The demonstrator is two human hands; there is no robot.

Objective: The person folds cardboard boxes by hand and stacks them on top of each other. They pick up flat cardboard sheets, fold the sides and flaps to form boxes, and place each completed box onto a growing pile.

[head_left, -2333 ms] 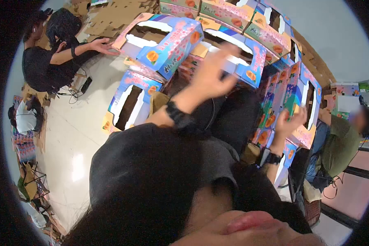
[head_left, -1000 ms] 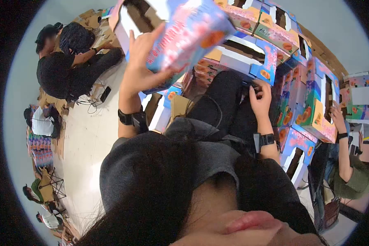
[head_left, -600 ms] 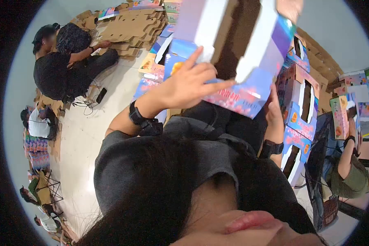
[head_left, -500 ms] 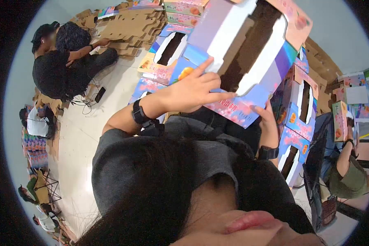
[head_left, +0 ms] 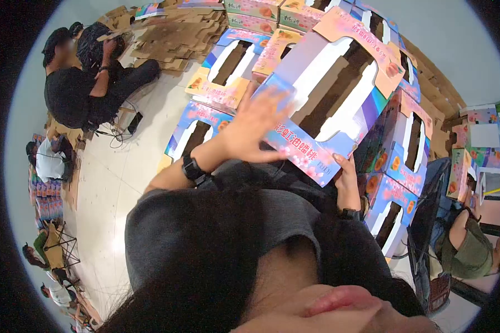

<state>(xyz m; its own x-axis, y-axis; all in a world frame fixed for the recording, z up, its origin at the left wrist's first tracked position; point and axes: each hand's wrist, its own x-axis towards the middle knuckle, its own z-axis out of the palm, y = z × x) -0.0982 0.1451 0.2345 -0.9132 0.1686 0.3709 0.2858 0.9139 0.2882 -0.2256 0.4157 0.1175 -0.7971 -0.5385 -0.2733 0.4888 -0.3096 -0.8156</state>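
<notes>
A colourful carton [head_left: 308, 152] with peach pictures and an open handle slot in its top is tilted in front of my body. My right hand [head_left: 347, 176] grips its lower right corner, thumb on the printed front, other fingers mostly hidden. Against the carton's left side is my left hand [head_left: 261, 122], its fingers spread and blurred; whether the palm presses on the carton cannot be made out. White inner flaps border the dark slot.
Similar cartons stand stacked at the left [head_left: 219, 86] and right [head_left: 400, 183]. Flattened cardboard [head_left: 169, 39] lies at the upper left. One person [head_left: 75, 83] sits on the left floor; a co-worker [head_left: 469, 244] sits at the right. Others are farther left.
The carton has come lower and closer to my body, showing more cartons behind it. My left hand has moved from its front top edge down and left, and its fingers have spread.
</notes>
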